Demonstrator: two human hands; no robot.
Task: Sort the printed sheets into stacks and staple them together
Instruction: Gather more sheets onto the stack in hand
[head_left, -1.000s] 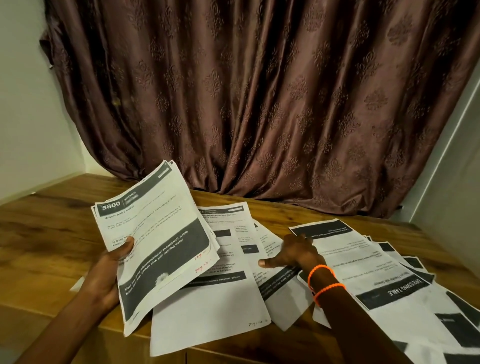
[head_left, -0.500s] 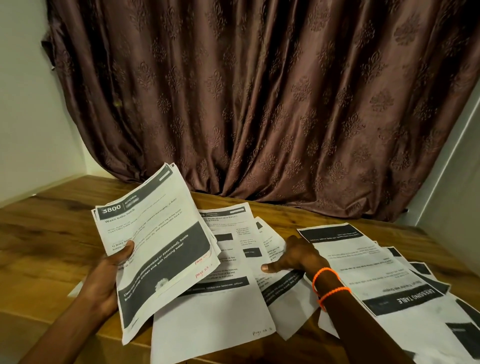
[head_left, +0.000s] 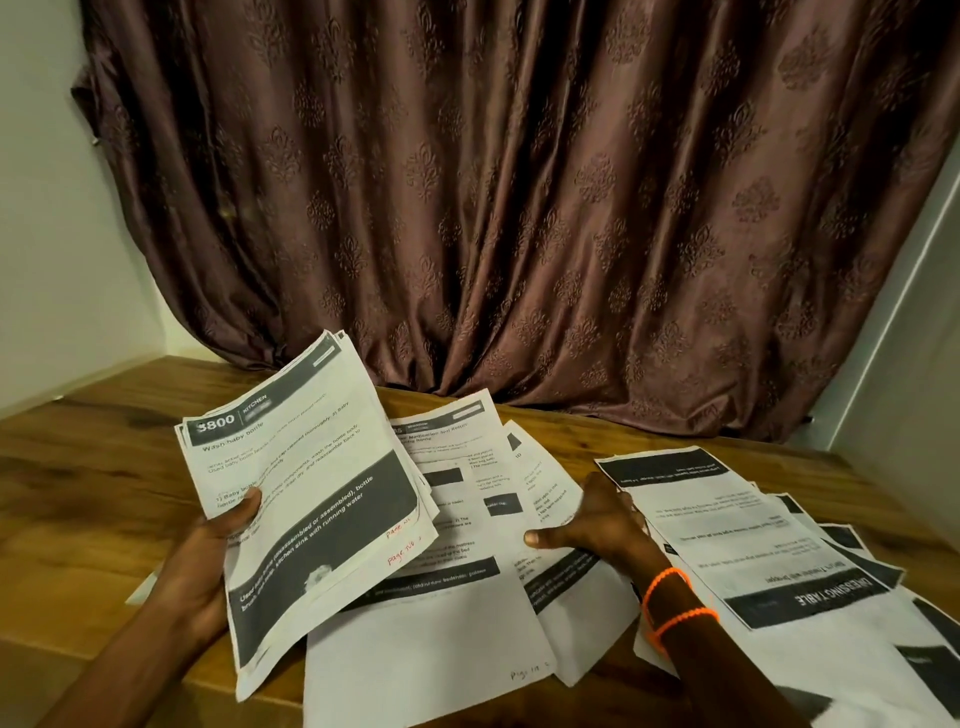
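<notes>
My left hand (head_left: 208, 561) holds a stack of printed sheets (head_left: 311, 493) tilted up above the table's near edge, with the thumb on the top page, headed "Wash baby bottle". More printed sheets (head_left: 457, 478) lie fanned on the table under and right of that stack. My right hand (head_left: 597, 525), with orange bands on the wrist, rests on those loose sheets with its thumb spread left. Its fingertips reach the edge of another spread of sheets (head_left: 753, 530) on the right and are hidden there. No stapler is in view.
The wooden table (head_left: 93, 467) shows bare wood on the left and along the back. A brown patterned curtain (head_left: 519, 208) hangs right behind it. White walls close in on the left and right.
My right hand has slid a little toward me over the loose sheets. The stack in my left hand has hardly moved.
</notes>
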